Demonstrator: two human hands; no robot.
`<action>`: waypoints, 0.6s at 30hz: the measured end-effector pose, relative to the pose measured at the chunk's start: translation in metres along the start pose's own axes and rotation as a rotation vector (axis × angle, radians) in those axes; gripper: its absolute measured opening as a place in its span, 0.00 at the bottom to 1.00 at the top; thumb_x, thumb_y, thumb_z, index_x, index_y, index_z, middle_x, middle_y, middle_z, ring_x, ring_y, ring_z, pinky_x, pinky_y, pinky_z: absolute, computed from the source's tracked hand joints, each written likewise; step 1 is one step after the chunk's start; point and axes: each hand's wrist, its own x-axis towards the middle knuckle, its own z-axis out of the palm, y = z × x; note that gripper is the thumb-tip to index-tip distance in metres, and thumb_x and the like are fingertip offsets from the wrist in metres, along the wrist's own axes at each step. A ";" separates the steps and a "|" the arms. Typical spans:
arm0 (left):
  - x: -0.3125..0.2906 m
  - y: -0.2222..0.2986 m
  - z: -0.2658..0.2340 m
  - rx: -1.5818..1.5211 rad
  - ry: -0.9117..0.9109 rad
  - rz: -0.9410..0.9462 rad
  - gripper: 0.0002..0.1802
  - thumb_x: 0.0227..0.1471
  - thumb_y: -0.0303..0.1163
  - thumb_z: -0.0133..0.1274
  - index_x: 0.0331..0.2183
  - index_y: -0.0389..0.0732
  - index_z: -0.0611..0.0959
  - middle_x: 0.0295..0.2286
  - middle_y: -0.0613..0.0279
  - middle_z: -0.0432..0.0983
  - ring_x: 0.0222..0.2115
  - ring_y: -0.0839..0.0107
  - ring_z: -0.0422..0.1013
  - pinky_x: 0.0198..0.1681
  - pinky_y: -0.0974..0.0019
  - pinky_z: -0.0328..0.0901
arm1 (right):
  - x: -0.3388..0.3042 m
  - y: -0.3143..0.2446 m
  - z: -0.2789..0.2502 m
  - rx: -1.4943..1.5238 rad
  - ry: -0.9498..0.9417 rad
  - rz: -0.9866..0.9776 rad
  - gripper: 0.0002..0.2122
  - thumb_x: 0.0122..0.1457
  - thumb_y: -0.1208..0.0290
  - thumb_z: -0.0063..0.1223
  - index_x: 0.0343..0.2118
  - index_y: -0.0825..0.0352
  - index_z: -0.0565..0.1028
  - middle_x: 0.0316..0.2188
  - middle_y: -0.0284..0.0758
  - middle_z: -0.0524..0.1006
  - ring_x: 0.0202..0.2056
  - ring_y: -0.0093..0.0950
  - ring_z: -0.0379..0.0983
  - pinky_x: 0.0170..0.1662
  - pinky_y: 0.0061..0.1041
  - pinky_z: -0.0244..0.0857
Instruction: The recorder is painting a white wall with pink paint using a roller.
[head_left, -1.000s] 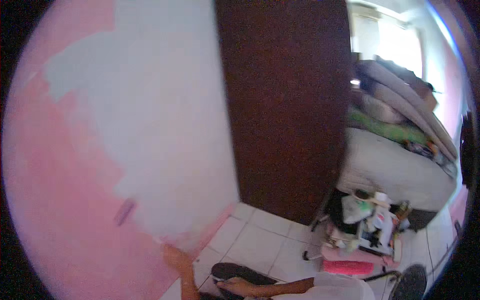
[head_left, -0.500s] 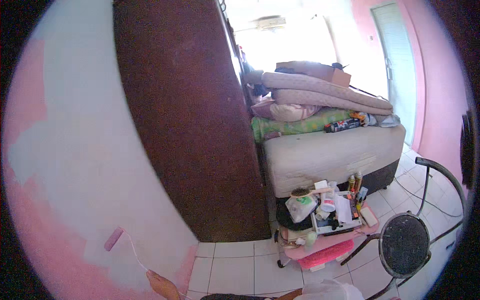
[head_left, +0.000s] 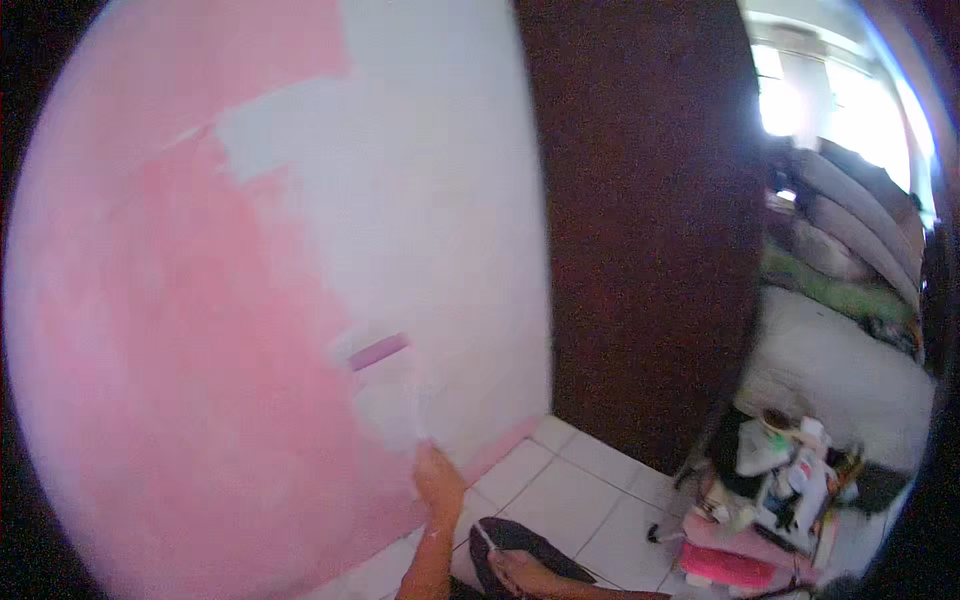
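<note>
My left hand (head_left: 438, 478) is wrapped round the handle of a paint roller. Its pink-mauve roller sleeve (head_left: 379, 351) is at the wall, along the border between pink paint and a pale patch. Lower and to the right, my right hand (head_left: 522, 572) is closed round a thin pale rod (head_left: 484, 534) that looks like the lower end of the roller's pole; the join between the two hands cannot be made out. The wall (head_left: 220, 400) has uneven pink paint on the left and a whitish surface (head_left: 440, 200) on the right.
A tall dark brown wooden panel (head_left: 650, 220) stands right of the wall. White floor tiles (head_left: 540, 480) lie below. Further right are a pale mattress (head_left: 850, 360) with bedding piled on it and a pink low table (head_left: 735, 535) crowded with small items.
My view has swung left, showing more of the pink wall. The roller has gone from low on the wall to a higher place by the paint border. My right hand has come into fuller view.
</note>
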 end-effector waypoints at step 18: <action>0.049 0.001 0.008 -0.095 0.059 -0.256 0.17 0.56 0.35 0.34 0.25 0.32 0.70 0.19 0.40 0.68 0.23 0.42 0.66 0.25 0.48 0.57 | 0.056 -0.006 -0.063 0.351 -0.288 0.382 0.14 0.58 0.58 0.41 0.22 0.63 0.66 0.14 0.30 0.67 0.14 0.21 0.62 0.22 0.21 0.58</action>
